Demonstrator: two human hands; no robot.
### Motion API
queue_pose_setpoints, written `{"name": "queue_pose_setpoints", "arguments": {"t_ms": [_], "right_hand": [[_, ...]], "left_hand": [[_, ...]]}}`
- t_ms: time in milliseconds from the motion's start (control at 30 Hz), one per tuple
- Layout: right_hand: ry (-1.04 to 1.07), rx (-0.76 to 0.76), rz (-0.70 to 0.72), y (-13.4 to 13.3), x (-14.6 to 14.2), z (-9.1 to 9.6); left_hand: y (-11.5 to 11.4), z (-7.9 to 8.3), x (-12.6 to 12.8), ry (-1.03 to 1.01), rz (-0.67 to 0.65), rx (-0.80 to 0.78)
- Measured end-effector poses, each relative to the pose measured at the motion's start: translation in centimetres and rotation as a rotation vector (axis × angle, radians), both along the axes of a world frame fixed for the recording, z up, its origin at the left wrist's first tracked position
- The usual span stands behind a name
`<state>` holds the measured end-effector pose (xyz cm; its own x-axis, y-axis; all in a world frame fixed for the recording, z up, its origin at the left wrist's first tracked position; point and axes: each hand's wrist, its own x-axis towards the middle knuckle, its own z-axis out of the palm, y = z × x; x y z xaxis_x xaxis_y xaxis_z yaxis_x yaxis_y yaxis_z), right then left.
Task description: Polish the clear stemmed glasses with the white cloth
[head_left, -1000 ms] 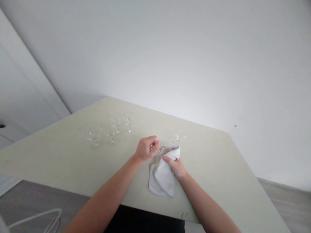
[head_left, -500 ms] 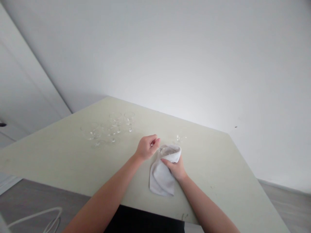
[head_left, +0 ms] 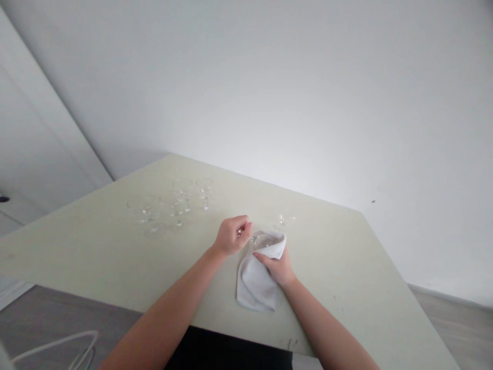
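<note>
My left hand (head_left: 231, 236) is curled into a pinch on the stem of a clear glass (head_left: 254, 239) held over the pale green table (head_left: 96, 246). The bowl of that glass is wrapped in a white cloth (head_left: 256, 280). My right hand (head_left: 279, 267) grips the cloth around the glass, fingers closed on the fabric. The cloth's loose end hangs down onto the table between my forearms.
Several clear stemmed glasses (head_left: 173, 203) stand in a group at the table's far left. One more small glass (head_left: 284, 220) stands just beyond my hands. A white wall rises behind the table. A white wire loop (head_left: 57, 347) lies on the grey floor at lower left.
My right hand has shifted a little on the cloth, turning it around the glass. My left hand has stayed almost in place.
</note>
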<state>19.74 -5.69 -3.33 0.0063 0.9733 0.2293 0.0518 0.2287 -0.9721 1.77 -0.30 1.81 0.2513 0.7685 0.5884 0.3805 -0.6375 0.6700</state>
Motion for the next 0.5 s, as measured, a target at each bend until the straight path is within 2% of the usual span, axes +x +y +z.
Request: {"name": "queue_pose_setpoints", "arguments": {"t_ms": [267,500], "right_hand": [[-0.012,0.038,-0.071,0.2,-0.3,0.0],[-0.037,0.086,-0.151,0.0,-0.4,-0.1]], "left_hand": [[0.7,-0.2,0.3,-0.017,0.051,-0.135],[1.8,-0.8,0.5,-0.09,0.083,-0.376]]}}
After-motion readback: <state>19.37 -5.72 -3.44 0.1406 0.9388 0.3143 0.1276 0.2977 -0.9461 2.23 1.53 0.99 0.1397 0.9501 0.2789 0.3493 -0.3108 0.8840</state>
